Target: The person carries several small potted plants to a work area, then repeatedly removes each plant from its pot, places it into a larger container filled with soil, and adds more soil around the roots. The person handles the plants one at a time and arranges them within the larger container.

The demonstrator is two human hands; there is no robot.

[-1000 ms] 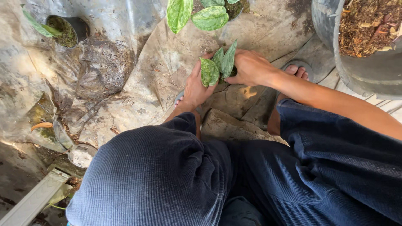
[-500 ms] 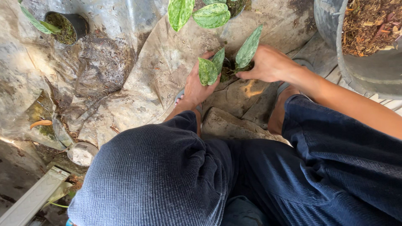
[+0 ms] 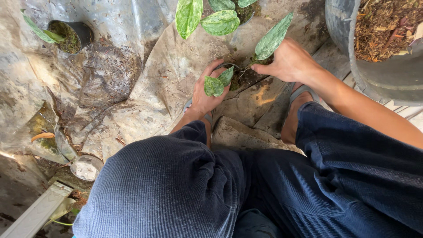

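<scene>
1. My left hand (image 3: pixel 206 98) is curled around the near side of a small dark pot (image 3: pixel 225 70) standing on the dirty plastic sheet (image 3: pixel 145 88). My fingers wrap its wall and hold it steady.
2. 2 small speckled green leaves (image 3: pixel 217 83) rise from that pot and lie right over my left fingers.
3. My right hand (image 3: pixel 288 61) is closed in a pinch at the base of a cutting. Its 1 long mottled leaf (image 3: pixel 273 37) stands up and tilts to the right, just above the pot's far rim.
4. Dark soil (image 3: pixel 241 78) sits between my 2 hands, in and around the pot. I cannot tell how deep the cutting's stem goes.
5. Larger variegated leaves (image 3: pixel 207 17) of another plant hang just beyond the pot.
6. A black pot with moss (image 3: pixel 70 35) stands well apart at the far left.
7. A big grey tub of bark chips (image 3: pixel 383 39) stands on my right, near my forearm.
8. My knees in dark blue trousers (image 3: pixel 176 189) fill the foreground.
</scene>
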